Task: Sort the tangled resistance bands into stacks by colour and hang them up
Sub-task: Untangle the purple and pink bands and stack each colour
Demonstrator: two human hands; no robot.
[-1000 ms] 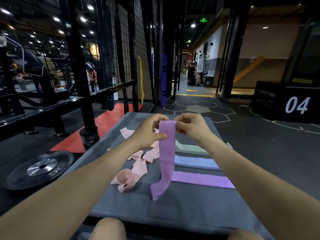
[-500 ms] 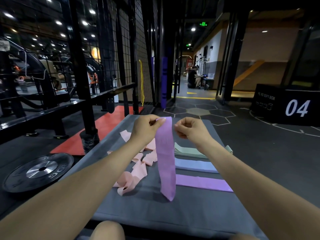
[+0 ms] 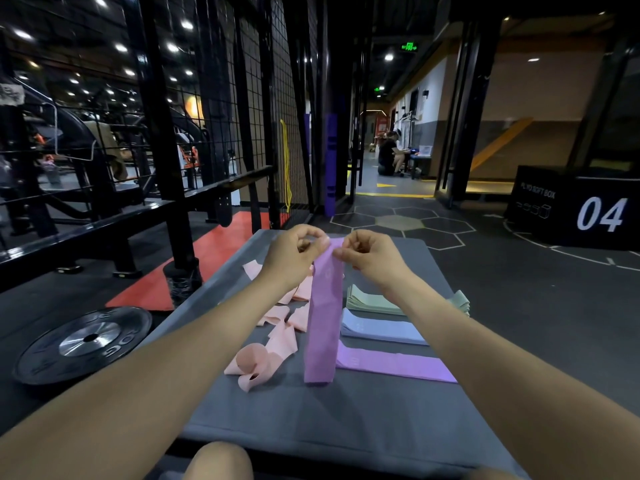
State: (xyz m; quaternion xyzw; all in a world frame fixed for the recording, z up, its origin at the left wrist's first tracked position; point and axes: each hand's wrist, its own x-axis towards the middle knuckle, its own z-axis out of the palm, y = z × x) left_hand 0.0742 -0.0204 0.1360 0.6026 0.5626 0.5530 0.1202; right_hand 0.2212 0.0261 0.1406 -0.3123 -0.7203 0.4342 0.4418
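Observation:
A purple resistance band hangs straight down above the grey mat. My left hand and my right hand both pinch its top edge, close together. Its lower end reaches almost to the mat. To its left lies a tangle of pink bands. On its right lie flat stacks: pale green farthest, blue in the middle, purple nearest.
A black weight plate lies on the floor at the left, beside a black rack post and a red mat. Mesh wall with hanging yellow and purple bands stands ahead. A black box marked 04 sits far right.
The purple band has uncurled and now hangs flat and straight. My right hand let go of it for a moment and pinches its top edge again.

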